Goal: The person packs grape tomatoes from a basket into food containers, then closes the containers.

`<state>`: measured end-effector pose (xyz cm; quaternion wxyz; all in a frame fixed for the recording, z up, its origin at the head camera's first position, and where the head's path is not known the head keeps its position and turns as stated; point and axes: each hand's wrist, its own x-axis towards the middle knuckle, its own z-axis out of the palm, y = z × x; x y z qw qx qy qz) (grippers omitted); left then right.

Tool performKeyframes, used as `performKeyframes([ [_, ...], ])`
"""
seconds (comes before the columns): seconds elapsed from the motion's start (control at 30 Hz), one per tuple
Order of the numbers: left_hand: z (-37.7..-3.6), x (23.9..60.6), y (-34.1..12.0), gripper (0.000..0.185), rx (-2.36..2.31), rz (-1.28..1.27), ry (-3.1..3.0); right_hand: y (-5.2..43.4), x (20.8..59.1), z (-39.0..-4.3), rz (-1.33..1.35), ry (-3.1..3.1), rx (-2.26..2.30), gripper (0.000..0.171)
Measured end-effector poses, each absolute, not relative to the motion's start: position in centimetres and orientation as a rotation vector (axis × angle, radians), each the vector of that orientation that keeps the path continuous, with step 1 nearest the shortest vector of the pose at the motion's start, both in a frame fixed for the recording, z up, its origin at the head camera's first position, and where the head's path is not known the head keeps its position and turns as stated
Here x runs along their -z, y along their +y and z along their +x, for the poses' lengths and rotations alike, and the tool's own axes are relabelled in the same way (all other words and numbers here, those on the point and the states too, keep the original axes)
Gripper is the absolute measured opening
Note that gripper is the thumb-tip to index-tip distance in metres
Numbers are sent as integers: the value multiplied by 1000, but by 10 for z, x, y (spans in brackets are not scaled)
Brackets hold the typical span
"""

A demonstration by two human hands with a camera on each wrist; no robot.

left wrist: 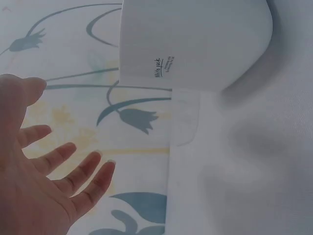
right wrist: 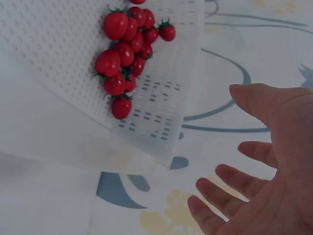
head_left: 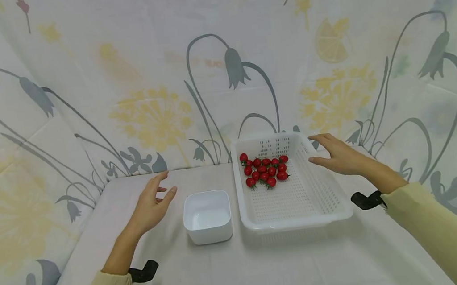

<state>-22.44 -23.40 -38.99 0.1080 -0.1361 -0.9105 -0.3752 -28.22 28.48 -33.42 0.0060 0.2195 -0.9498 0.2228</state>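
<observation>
Red cherry tomatoes [head_left: 263, 169] with green stems lie clustered toward the back left of a white perforated basket [head_left: 295, 223]. Left of the basket stands a small white square container [head_left: 209, 234], with nothing visible inside; the left wrist view shows printed lettering on its side. My left hand [head_left: 151, 205] hovers left of the container, fingers spread and relaxed, holding nothing. Over the basket's right rim is my right hand [head_left: 336, 156], its thumb and fingers apart and nothing between them. In the right wrist view the tomatoes [right wrist: 117, 63] show beyond the thumb.
The basket and container stand on a white-covered table [head_left: 222, 272]. Behind them hangs a pale cloth [head_left: 157, 54] printed with grey flowers and yellow blossoms. Each wrist wears a black strap mount [head_left: 144, 271], below beige sleeves.
</observation>
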Motion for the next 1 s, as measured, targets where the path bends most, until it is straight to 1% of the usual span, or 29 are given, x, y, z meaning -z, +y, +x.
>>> performKeyframes([
  [0.27,-221,394,-230,57,1215,-340,-2720,274,334,-293,684,-2991,-773,72],
  [0.47,-213,397,-227,55,1359,-262,-2765,267,341,-305,690,-3026,-880,71],
  [0.73,-208,401,-223,54,1552,-190,-2759,252,345,-318,692,-3096,-947,65],
  [1.0,-204,407,-218,53,1643,-188,-2752,244,353,-331,674,-3156,-975,58],
])
